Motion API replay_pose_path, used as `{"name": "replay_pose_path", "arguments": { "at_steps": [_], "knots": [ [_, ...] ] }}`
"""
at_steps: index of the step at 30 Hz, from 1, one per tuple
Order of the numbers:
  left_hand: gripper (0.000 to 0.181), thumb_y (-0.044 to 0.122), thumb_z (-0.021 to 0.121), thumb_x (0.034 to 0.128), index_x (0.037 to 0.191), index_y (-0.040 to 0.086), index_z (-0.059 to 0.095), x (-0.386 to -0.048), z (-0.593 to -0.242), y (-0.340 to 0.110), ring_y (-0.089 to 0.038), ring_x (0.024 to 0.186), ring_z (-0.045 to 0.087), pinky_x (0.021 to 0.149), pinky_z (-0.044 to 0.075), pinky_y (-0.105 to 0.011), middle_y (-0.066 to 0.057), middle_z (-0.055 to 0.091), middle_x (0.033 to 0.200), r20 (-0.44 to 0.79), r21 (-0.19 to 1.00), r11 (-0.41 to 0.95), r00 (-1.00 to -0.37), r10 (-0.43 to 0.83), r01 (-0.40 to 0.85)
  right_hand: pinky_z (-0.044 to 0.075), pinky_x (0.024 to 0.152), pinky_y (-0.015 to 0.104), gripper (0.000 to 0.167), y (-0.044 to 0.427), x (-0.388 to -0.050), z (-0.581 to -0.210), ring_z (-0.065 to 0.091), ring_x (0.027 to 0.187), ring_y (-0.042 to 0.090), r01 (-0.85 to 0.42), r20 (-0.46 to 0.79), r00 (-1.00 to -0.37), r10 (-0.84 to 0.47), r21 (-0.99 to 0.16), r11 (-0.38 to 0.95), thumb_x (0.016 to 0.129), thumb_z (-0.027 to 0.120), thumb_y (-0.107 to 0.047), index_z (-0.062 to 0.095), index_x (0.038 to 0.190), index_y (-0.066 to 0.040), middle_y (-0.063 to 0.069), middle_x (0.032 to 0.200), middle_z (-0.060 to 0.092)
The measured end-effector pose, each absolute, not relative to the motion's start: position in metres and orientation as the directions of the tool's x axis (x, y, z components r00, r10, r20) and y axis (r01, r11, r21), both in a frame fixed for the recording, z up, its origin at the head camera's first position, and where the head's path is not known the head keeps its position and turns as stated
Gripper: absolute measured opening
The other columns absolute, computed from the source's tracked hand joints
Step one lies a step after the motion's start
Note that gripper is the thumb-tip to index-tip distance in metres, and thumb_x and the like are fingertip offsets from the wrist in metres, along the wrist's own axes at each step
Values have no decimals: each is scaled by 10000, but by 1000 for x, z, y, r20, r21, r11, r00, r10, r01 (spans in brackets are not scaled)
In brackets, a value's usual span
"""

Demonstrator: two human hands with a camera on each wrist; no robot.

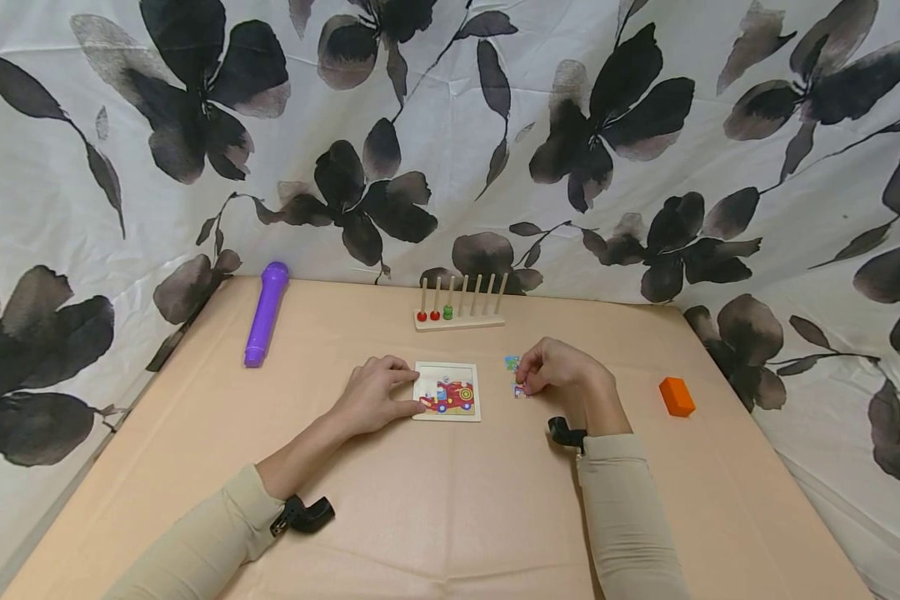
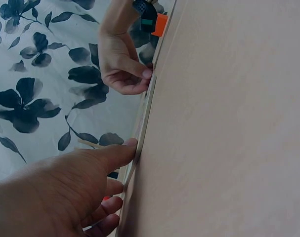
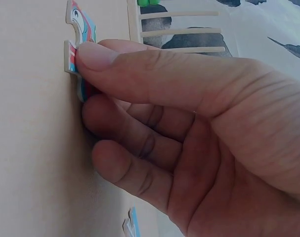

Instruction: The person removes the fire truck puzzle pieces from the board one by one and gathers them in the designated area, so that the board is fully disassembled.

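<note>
A white-framed picture puzzle [image 1: 448, 368] lies flat on the table, with a red vehicle at the lower part of its picture. My left hand [image 1: 375, 396] rests at its left edge, thumb on the lower left corner and fingers along the side. To the right of the puzzle, my right hand [image 1: 562, 371] pinches a small colourful puzzle piece [image 3: 73, 52] between thumb and fingers, close to the tabletop. Another puzzle piece [image 1: 512, 362], green and blue, lies just beyond those fingertips. In the right wrist view, a loose piece [image 3: 134, 223] shows below the hand.
Behind the puzzle stands a wooden peg rack [image 1: 461, 323] with red and green beads. A purple tube [image 1: 266, 315] lies at the back left. An orange block [image 1: 677, 397] sits on the right. Floral cloth [image 1: 465, 150] hangs behind the table [image 1: 450, 500].
</note>
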State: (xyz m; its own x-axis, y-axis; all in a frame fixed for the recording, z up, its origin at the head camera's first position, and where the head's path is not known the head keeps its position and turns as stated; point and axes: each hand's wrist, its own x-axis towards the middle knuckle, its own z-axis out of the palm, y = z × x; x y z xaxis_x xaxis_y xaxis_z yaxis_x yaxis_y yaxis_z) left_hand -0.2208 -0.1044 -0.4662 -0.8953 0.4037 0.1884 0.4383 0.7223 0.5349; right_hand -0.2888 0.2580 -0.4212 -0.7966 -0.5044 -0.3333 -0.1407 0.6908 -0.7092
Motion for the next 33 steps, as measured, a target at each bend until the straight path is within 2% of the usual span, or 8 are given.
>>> {"name": "replay_pose_path", "arguments": {
  "at_steps": [13, 18, 24, 29, 33],
  "knots": [
    [588, 461, 854, 838, 1297, 113, 741, -221, -466, -105, -283, 1178, 530, 978, 374, -501, -46, 645, 1279, 186, 536, 724, -897, 401, 435, 484, 659, 258, 102, 257, -289, -421, 616, 677, 126, -115, -352, -785, -510, -726, 678, 845, 777, 64, 749, 942, 48, 76, 792, 751],
    [589, 456, 859, 834, 1296, 110, 742, -220, -466, -105, -283, 1167, 529, 971, 378, -504, -49, 645, 1283, 186, 533, 726, -897, 401, 435, 502, 660, 267, 101, 258, -288, -421, 612, 675, 133, -114, -337, -802, -493, -724, 680, 850, 788, 41, 764, 947, 31, 68, 792, 750],
    [583, 464, 852, 840, 1292, 113, 744, -220, -465, -105, -281, 1165, 532, 967, 380, -503, -47, 645, 1274, 186, 530, 725, -895, 406, 439, 511, 700, 296, 104, 258, -288, -418, 594, 714, 170, -175, -226, -852, -472, -727, 664, 867, 784, 9, 778, 970, 8, 64, 794, 726],
    [580, 469, 852, 838, 1288, 117, 747, -221, -466, -106, -281, 1165, 533, 961, 381, -500, -50, 646, 1280, 190, 528, 724, -893, 407, 443, 506, 808, 309, 175, 253, -290, -417, 623, 858, 193, -235, -103, -887, -451, -739, 631, 889, 761, -4, 777, 1063, 6, 117, 955, 757],
    [583, 468, 854, 835, 1286, 114, 748, -221, -466, -105, -282, 1165, 536, 956, 380, -496, -51, 647, 1274, 196, 531, 720, -891, 409, 447, 517, 811, 312, 248, 247, -291, -414, 644, 902, 242, -254, -56, -897, -439, -748, 614, 902, 744, -1, 763, 1149, 7, 168, 1028, 756]
  ]
}}
